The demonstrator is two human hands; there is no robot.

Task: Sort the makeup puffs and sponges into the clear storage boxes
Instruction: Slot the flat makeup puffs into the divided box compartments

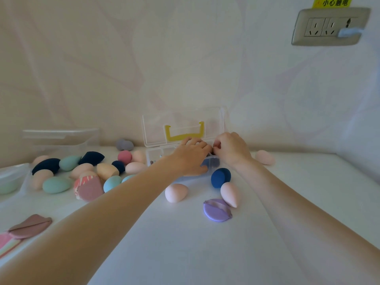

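Observation:
A small clear storage box (152,156) with dividers stands open at the back of the white table, its lid (183,125) with a yellow handle leaning upright against the wall. My left hand (190,156) lies over the box with fingers spread and bent down into the compartments. My right hand (231,149) is at the box's right end with fingers curled inward; what they pinch is hidden. Dark blue pieces show inside the box under my hands. In front of the box lie a dark blue sponge (220,177), two pale pink sponges (176,192) (230,193) and a lilac puff (217,209).
A heap of sponges (82,171) in navy, mint, peach and pink covers the left side. A larger clear box (61,140) stands at the back left. Mauve and striped puffs (30,225) lie near the left front. One pink sponge (265,157) sits at the right. A wall socket (329,26) is upper right.

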